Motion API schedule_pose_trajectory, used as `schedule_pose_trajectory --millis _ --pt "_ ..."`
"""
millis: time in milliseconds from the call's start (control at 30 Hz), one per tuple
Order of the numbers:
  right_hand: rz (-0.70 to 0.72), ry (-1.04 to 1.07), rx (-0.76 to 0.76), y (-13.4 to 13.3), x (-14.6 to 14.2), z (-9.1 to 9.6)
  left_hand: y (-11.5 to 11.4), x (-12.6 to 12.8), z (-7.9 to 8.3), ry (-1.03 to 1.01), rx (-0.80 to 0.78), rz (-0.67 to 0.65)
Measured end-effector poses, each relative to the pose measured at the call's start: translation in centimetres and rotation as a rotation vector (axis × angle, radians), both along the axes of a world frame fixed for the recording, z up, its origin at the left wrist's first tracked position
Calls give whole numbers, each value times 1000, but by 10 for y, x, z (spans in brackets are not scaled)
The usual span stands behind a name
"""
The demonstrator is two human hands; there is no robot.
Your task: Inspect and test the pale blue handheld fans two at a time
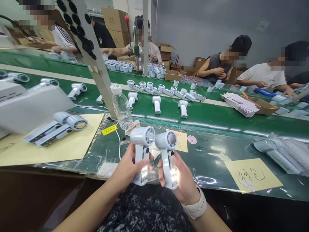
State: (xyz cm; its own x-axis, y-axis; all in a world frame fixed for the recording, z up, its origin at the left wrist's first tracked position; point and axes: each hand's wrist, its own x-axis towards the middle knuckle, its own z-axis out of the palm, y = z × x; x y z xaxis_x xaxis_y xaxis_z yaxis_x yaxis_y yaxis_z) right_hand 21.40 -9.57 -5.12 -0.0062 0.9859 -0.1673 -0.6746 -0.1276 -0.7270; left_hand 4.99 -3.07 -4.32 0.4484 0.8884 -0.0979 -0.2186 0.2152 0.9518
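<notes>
My left hand (131,164) is closed round the handle of a pale blue handheld fan (142,136), its round head up and a dark button near the top of the grip. In my right hand (184,177), which wears a white watch, a second handheld fan (166,140) of the same kind is gripped by its handle. The two fans are held upright side by side, heads nearly touching, above the front edge of the green bench (210,161). Bright light shines off both handles. Just behind them are a crumpled cloth (132,127) and a yellow note (182,141).
Two fans (60,129) lie on yellow paper at left; bagged fans (282,158) are at right beside a handwritten note (253,175). A clear bottle (122,108) stands by a metal post (102,74). Several fans (156,104) lie on the green belt (217,117). Co-workers sit opposite.
</notes>
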Motion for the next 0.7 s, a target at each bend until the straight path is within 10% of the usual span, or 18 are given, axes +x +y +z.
schedule_pose_trajectory --millis 700 --pt "16 169 -72 -6 -2 16 -14 -4 21 -221 -202 -210"
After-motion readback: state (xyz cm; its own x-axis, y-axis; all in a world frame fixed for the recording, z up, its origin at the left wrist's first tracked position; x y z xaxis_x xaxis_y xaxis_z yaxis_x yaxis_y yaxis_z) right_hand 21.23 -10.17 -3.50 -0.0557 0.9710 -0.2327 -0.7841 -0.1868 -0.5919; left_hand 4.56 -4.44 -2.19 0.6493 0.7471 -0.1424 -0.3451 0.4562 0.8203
